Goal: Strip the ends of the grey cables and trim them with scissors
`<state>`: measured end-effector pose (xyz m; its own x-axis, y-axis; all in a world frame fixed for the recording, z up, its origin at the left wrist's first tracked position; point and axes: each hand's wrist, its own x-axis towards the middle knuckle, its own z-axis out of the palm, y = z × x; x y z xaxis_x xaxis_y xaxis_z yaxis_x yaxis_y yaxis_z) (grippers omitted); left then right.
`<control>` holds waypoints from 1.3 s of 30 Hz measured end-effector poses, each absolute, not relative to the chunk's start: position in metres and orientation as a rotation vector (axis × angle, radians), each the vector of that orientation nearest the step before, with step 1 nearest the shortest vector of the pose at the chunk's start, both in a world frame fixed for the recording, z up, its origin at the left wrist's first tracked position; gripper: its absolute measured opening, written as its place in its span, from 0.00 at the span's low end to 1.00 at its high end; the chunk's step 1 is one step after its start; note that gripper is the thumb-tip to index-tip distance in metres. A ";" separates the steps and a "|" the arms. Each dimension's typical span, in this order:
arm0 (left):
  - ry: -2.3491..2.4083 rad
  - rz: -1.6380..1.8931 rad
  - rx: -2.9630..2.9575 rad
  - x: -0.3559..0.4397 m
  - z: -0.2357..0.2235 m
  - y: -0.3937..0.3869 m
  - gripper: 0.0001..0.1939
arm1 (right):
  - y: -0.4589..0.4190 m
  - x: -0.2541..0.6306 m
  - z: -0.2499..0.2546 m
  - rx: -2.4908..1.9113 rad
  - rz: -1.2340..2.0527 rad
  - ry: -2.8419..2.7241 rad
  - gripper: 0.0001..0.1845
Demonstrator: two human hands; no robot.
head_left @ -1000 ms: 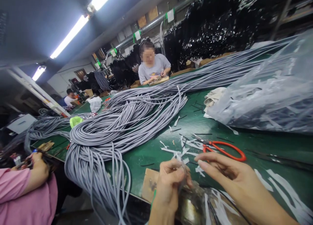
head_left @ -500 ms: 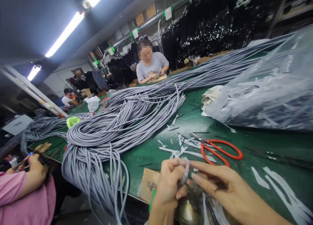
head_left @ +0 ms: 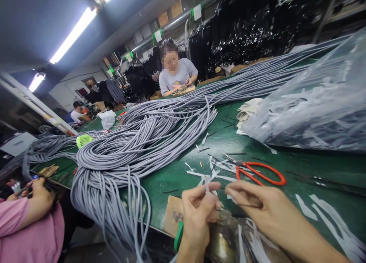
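Observation:
My left hand (head_left: 197,207) is closed, its thumb and forefinger pinching the end of a grey cable; a pale, frayed-looking tip (head_left: 207,182) sticks up above the fingers. A green band (head_left: 178,236) circles the left wrist. Just to the right, my right hand (head_left: 251,202) is closed in a pinch, its fingertips a small gap away from the left hand. A thin dark line shows beneath its fingers, but what it holds I cannot make out. Red-handled scissors (head_left: 264,173) lie on the green table beyond the right hand, beside white strips (head_left: 220,165).
A large bundle of grey cables (head_left: 137,141) runs across the table (head_left: 168,179) and hangs over its edge. At right sits a clear plastic bag (head_left: 314,118) of scraps. White strips (head_left: 331,221) lie at lower right. Co-workers sit across (head_left: 177,72) and at left (head_left: 31,228).
My right hand has drawn slightly away from the left, and its fingers have closed together. The piece in my left hand now points up, with a pale tip showing.

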<state>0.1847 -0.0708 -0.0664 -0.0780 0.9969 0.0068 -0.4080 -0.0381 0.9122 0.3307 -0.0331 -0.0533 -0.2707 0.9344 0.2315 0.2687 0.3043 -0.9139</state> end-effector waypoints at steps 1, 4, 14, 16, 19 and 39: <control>0.977 1.437 0.900 0.186 -0.064 -0.071 0.27 | -0.031 0.334 -0.051 -1.129 0.962 -1.664 0.19; 1.131 1.362 1.064 0.192 -0.056 -0.073 0.28 | -0.029 0.339 -0.039 -1.125 0.975 -1.531 0.20; 1.305 1.268 1.613 0.194 -0.054 -0.081 0.25 | -0.035 0.339 -0.030 -0.978 1.134 -1.666 0.25; 1.348 1.271 1.647 0.195 -0.053 -0.080 0.20 | -0.036 0.342 -0.030 -0.943 1.036 -1.750 0.25; 1.336 1.139 1.760 0.196 -0.048 -0.077 0.15 | -0.037 0.344 -0.029 -0.884 0.999 -1.817 0.28; 1.545 1.492 1.674 0.194 -0.055 -0.082 0.11 | -0.039 0.345 -0.059 -0.997 0.290 -1.837 0.16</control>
